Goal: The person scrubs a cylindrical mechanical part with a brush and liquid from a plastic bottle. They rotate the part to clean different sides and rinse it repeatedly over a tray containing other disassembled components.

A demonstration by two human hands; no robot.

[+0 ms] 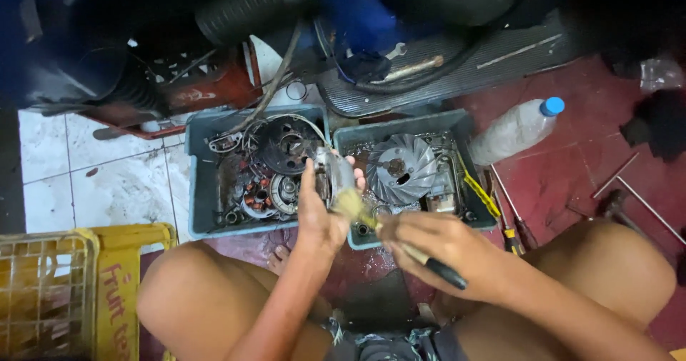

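Bare knees spread low in view, squatting over red floor [572, 175]. Left hand [318, 214] wrapped around small metal engine part [330, 175], held up above gap between two grey trays [204, 189]. Right hand [429, 243] pinched shut on black-handled paintbrush [400, 243], bristles touching part's lower edge. Best done with part turned steadily against bristles, strokes short, drips kept over right tray. Part looks rounded, grimy silver, partly hidden by fingers. Left tray full of stator coils and round covers; right tray holding finned fan wheel [400, 168]. Plastic bottle [514, 129] lying near, yellow crate [78, 282] at left.
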